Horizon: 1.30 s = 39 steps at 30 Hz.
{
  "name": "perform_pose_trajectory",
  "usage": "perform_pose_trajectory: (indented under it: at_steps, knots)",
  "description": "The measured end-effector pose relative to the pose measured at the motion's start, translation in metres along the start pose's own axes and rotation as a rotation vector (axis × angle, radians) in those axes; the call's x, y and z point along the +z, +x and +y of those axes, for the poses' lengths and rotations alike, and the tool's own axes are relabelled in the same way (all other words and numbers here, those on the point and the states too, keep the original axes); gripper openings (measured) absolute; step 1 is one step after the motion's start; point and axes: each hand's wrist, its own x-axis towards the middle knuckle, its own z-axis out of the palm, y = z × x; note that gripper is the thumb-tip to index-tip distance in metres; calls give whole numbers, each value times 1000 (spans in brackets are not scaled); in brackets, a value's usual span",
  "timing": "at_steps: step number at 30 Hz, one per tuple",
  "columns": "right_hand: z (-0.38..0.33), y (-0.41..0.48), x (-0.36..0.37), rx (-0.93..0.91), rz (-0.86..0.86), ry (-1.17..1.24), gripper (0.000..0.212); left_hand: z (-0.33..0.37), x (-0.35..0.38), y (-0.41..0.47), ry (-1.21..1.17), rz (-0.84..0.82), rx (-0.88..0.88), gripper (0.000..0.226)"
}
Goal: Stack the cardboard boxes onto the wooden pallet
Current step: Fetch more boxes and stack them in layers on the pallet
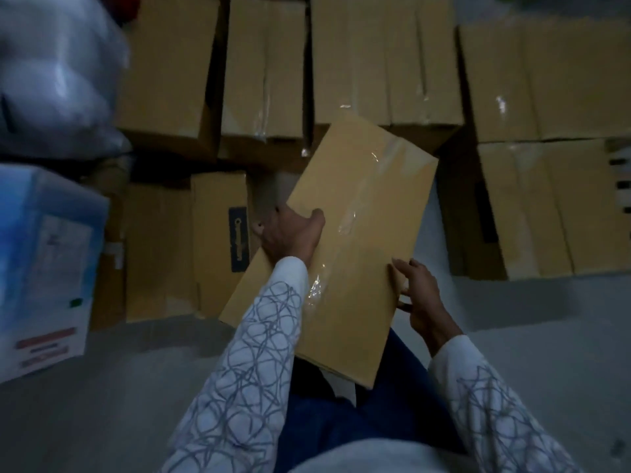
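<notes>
Holding one taped cardboard box (pixel 345 240) off the grey floor (pixel 102 387) in the head view, we are carrying it tilted, long axis running from near our lap up toward the row of boxes (pixel 266 73) ahead. Our left hand (pixel 290 233) is clamping the box's left long edge, thumb on top and fingers curled under. Our right hand (pixel 418 295) is gripping the right long edge near the lower corner, fingers partly spread against the side. Both patterned sleeves (pixel 252 363) are reaching forward over blue trousers.

We are judging this as the carry step: box lifted, not yet placed. More boxes are sitting at right (pixel 546 165) and a printed one (pixel 222 233) at left, beside a blue-white carton (pixel 44 268). We cannot tell where the wooden pallet is; no slats are showing, and the picture is dim and blurred. Next move is calling for levelling the box, finding a free top surface, lowering it square to its neighbours' edges.
</notes>
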Motion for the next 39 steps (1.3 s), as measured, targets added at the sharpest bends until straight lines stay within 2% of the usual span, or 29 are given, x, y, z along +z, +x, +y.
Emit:
perform_pose_trajectory:
  at_steps: [2,4,10,15,20,23,27,29,32,35,39]
  knots:
    - [9,-37,-22,15,71,138,17,23,-11,-33,74,32,148,71]
    - [20,-69,-40,40,153,293,13,51,-14,-65,144,33,293,68]
    - [44,-116,-106,70,304,702,31,147,9,-164,309,-38,636,71]
    - [64,-123,-179,36,409,952,33,215,55,-242,408,-70,891,72]
    - [91,-112,-268,32,522,1110,57,255,123,-333,404,-139,1068,69]
    - [107,-106,-330,20,629,1127,63,269,167,-381,363,-214,1071,71]
    - [137,-97,-440,-14,839,1061,69,279,242,-460,259,-404,983,73]
    - [149,-96,-491,10,957,976,76,282,275,-493,201,-514,921,68]
    - [157,-93,-563,94,1101,765,73,288,322,-533,161,-654,813,58]
    - [163,-81,-628,158,1146,567,73,297,360,-565,96,-758,734,45]
    - [158,-46,-712,252,1131,427,75,326,419,-601,50,-813,653,49]
